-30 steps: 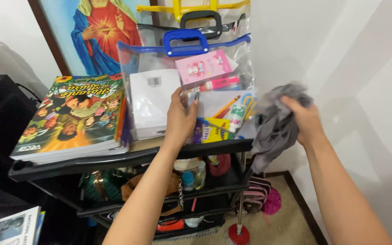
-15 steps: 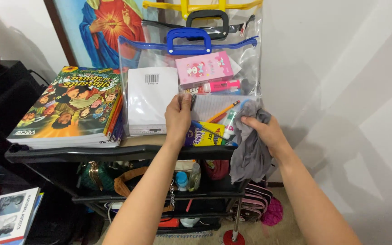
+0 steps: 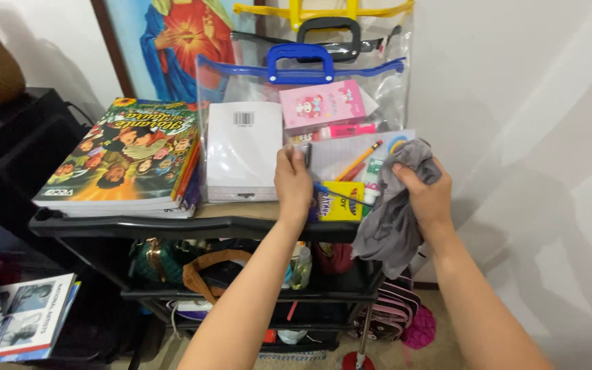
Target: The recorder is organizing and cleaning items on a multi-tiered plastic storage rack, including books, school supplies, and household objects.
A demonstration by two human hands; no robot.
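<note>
Right hand (image 3: 425, 195), grip clenched on grey cloth (image 3: 395, 219), now pressed against clear pouch (image 3: 323, 130); left hand (image 3: 293, 183) still pinching pouch front, steadying it.

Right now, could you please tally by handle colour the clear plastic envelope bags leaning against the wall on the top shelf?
Blue-handled bag: 1, steadied by the left hand
Black-handled bag: 1
Yellow-handled bag: 1
Total: 3
The right hand presses a grey cloth to the blue one.
</note>
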